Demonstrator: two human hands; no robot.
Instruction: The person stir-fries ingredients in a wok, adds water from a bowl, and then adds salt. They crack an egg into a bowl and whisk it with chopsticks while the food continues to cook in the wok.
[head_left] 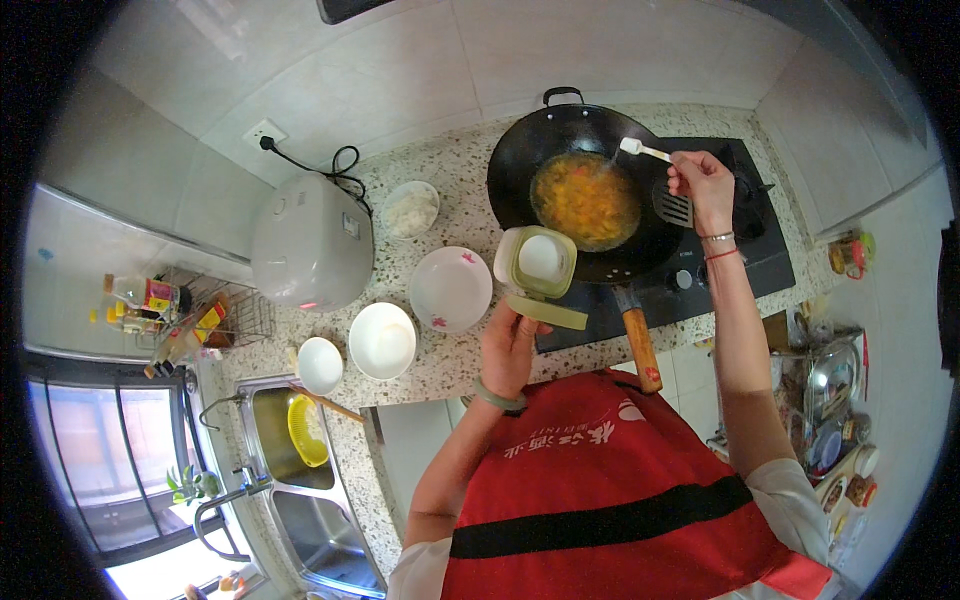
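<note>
White plastic, by its look, makes up the small spoon [648, 152], which is held over the right part of the wok [515, 165]. The right hand [703, 188] pinches it near the handle's end, fingers close together. It should be light and rather stiff, best gripped by the handle's far end so the bowl stays level.

The left hand [508, 350] holds a pale green container [541, 287] beside the wok's near left edge, its lid [545, 312] swung open by the fingers; a white rounded shape sits inside. The box is likely light, its smooth walls a little slippery, so a hold low on the sides would be steadier than one by the thin lid.

Yellow-orange food in liquid [585, 200] fills the wok's bottom. A slotted spatula [673, 207] shows below the right hand; whether that hand also grips it, I cannot tell. The wok, probably heavy and hot, calls for its wooden handle [641, 350]. It sits on a black stove [765, 255]. Leftward on the speckled tabletop [460, 205] are a flower-marked dish [450, 290], a white bowl [384, 342] and a rice cooker [310, 240].
</note>
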